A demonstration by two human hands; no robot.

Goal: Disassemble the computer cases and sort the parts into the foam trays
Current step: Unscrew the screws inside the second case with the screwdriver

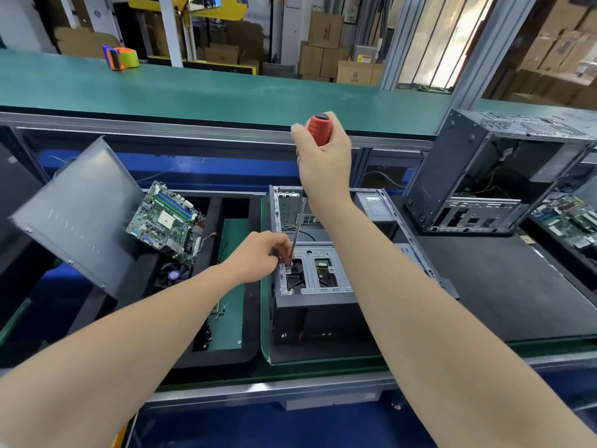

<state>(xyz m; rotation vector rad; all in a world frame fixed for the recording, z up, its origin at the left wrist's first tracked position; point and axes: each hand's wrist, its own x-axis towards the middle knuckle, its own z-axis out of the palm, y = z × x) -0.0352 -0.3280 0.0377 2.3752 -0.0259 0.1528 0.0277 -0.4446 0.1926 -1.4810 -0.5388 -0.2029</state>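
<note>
Overhead, right hand (pixel 324 156) grips red-handled screwdriver (pixel 318 130), tip down in open computer case (pixel 310 286); left hand (pixel 260 255) pinches its shaft near drive bracket (pixel 318 270).

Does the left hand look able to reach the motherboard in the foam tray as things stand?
Probably yes: the motherboard sits uncovered just left of the left hand, nothing between them, though that hand seems busy steadying the screwdriver shaft and must let go first.

A factory assembly line: green conveyor belt (pixel 226 92), aluminium frame post (pixel 478 59), stacked cardboard boxes (pixel 324 43) at the far wall.
</note>
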